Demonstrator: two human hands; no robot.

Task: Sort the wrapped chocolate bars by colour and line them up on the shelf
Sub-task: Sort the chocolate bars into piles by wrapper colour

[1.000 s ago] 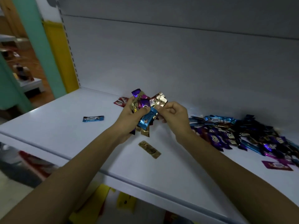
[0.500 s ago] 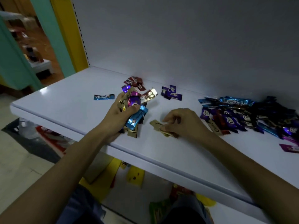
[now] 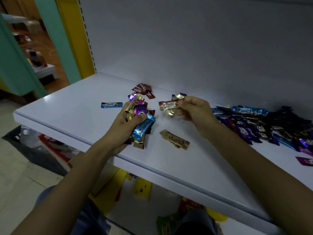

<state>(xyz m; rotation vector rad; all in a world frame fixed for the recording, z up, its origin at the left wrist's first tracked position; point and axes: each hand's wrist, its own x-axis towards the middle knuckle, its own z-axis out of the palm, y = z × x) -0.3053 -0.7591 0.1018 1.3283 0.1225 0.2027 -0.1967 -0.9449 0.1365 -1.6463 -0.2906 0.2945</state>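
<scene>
My left hand (image 3: 125,124) grips a mixed bunch of wrapped bars (image 3: 140,119), gold, purple and blue, just above the white shelf (image 3: 71,102). My right hand (image 3: 194,111) pinches a red bar and a gold bar (image 3: 168,106) lifted over the shelf. Gold bars (image 3: 174,139) lie on the shelf between my forearms. A lone blue bar (image 3: 111,105) lies to the left. Red bars (image 3: 144,89) sit by the back wall, and purple ones (image 3: 181,94) peek out behind my right hand.
A big unsorted heap of blue, purple and dark bars (image 3: 264,126) covers the shelf's right side, with a purple bar (image 3: 304,161) near the front edge. Coloured packets (image 3: 142,189) lie on the level below. A yellow upright (image 3: 74,36) borders the shelf at the left.
My right hand left the gold bars lying on the shelf, rose to the bunch and came away holding a red and a gold bar. The left hand kept its bunch.
</scene>
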